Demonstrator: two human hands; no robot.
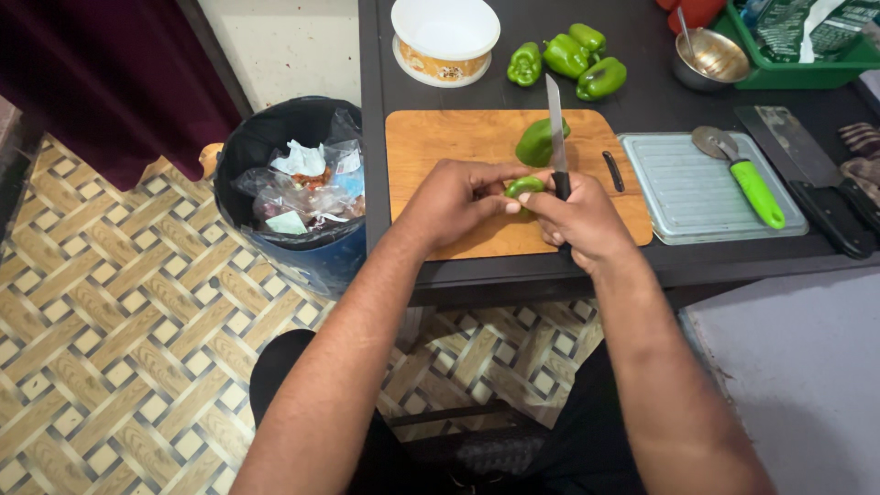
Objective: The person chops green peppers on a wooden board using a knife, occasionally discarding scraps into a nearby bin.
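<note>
On the far left I see a dark bin (295,188) lined with a bag and full of scraps, standing on the patterned floor just beside the dark table (642,110). Moving right, my left hand (454,200) hovers over the near part of the wooden cutting board (440,137), fingers curled closed around a small green pepper piece (524,186) held between both hands. My right hand (582,220) touches it from the other side, wrapped tight on the black handle of a knife (555,119) whose blade points away from me. A larger pepper half (537,142) lies on the board beside the blade. Farther back stand a white bowl (445,38) and three whole green peppers (568,57). To the right are a ridged tray (687,188) with a green-handled wheel cutter (744,174) and a cleaver (816,183).

My worry: the piece is cut in the air, not on the board. If the slick skin slips, I judge the edge could run into the left fingertips, or the piece could drop to the floor.
</note>
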